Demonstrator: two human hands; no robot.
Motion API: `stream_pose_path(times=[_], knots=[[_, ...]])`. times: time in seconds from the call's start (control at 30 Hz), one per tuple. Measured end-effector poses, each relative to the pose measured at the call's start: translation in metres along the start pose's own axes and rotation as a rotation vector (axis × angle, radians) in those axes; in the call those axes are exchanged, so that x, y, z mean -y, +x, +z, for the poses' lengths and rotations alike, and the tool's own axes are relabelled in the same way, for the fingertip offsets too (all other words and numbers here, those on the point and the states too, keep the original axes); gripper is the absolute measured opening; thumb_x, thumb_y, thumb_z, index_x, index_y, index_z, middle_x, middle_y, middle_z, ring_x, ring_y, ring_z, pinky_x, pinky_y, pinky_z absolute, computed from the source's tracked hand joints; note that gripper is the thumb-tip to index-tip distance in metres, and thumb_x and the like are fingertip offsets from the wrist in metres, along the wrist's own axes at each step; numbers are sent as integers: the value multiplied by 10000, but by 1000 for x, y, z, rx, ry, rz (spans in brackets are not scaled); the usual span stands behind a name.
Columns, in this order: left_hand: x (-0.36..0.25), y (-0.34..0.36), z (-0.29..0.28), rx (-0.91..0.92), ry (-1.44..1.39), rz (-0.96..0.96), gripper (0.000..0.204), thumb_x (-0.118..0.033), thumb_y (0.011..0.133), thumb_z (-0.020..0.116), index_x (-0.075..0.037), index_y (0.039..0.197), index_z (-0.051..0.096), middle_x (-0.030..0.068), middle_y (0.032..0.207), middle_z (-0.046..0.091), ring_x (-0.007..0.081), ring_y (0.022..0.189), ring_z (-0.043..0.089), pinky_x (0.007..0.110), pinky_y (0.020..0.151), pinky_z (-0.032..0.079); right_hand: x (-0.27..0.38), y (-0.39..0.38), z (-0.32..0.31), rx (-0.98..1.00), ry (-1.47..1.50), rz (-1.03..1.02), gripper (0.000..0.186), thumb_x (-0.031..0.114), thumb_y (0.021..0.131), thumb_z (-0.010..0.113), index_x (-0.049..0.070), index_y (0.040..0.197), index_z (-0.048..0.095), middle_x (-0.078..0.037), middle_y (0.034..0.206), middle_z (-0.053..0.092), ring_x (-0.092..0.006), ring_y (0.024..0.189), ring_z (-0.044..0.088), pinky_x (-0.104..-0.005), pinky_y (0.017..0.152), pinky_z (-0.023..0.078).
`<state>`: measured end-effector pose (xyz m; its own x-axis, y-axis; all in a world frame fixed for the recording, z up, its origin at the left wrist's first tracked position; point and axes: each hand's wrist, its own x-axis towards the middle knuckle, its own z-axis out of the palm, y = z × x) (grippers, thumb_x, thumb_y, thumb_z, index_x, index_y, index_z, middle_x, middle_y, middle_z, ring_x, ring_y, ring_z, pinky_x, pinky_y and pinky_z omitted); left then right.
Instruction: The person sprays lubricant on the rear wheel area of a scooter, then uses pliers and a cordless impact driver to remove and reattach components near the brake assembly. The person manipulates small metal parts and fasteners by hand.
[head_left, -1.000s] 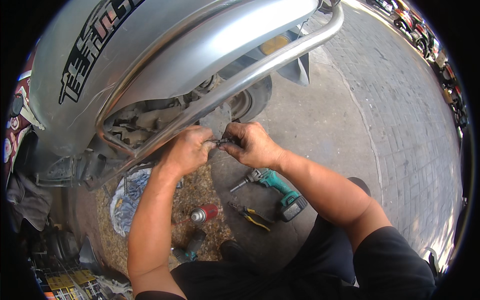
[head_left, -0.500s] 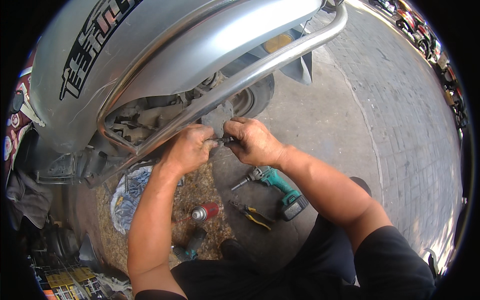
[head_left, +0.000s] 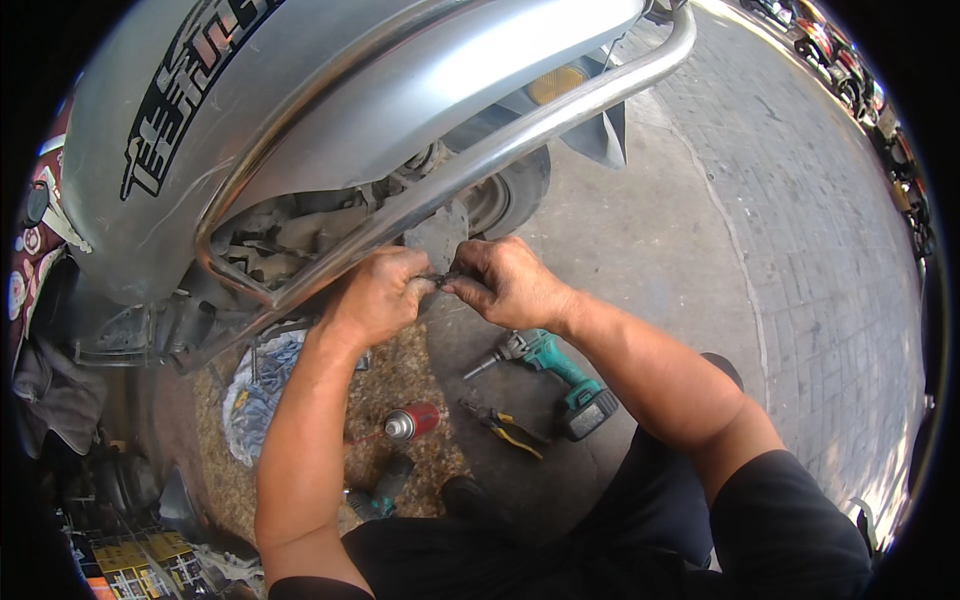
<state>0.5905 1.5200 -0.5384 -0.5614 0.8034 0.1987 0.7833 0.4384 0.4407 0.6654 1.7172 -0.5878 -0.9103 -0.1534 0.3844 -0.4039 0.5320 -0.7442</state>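
Both hands meet below the chrome guard bar [head_left: 480,165] of a silver scooter [head_left: 400,110]. Between their fingertips is a small dark slender piece [head_left: 439,281], too small and covered to name. My left hand [head_left: 382,293] pinches one end of it between thumb and fingers. Closed at the other end, my right hand [head_left: 512,284] has its thumb and curled forefinger pressed together on it. Just behind the fingers are a grey flat plate [head_left: 440,228] and the scooter's wheel [head_left: 515,195].
On the ground below my right forearm lie a teal cordless impact wrench [head_left: 560,375] and yellow-handled pliers [head_left: 505,430]. A red spray can [head_left: 413,421], a second teal power tool [head_left: 382,488] and a crumpled plastic sheet [head_left: 262,395] lie on a stained mat [head_left: 390,375].
My right thumb and fingers have shifted slightly on the small piece, with the thumb now stretched toward my left fingertips. My left hand stays almost still.
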Motion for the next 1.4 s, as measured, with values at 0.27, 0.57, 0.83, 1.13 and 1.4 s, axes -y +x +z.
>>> stream_pose_path(times=[0.27,0.57,0.83,1.13,1.4], knots=[[2,-1,0,23,32,15,131,-14,788,708,29,791,584,227,796,609,428,783,613,487,680,465,4,2,2,-99,-118,-218,251,140,823,777,13,848,562,-192,769,622,-421,736,611,-456,642,483],[-1,2,0,2,-4,2,136,-15,803,714,28,790,585,222,784,611,420,766,608,480,676,468,2,2,-7,276,788,688,319,306,999,650,11,878,632,-54,667,608,-166,580,609,-336,512,471],[-1,0,1,21,-34,-57,149,-32,818,718,30,797,585,230,770,594,418,752,596,468,676,460,-2,1,2,-49,161,18,328,318,1005,641,19,872,615,-47,707,601,-148,602,591,-336,560,477],[0,1,2,41,-67,-57,149,-28,813,720,28,794,583,235,768,595,414,760,605,474,677,460,0,-1,4,-42,6,-7,360,347,967,692,6,899,600,-26,706,610,-154,669,617,-339,581,491],[-1,2,0,54,13,-61,124,-5,789,709,49,883,649,246,850,654,439,811,643,442,694,502,4,-2,2,158,748,669,292,283,972,695,9,926,607,-21,685,577,-99,614,527,-266,552,431]])
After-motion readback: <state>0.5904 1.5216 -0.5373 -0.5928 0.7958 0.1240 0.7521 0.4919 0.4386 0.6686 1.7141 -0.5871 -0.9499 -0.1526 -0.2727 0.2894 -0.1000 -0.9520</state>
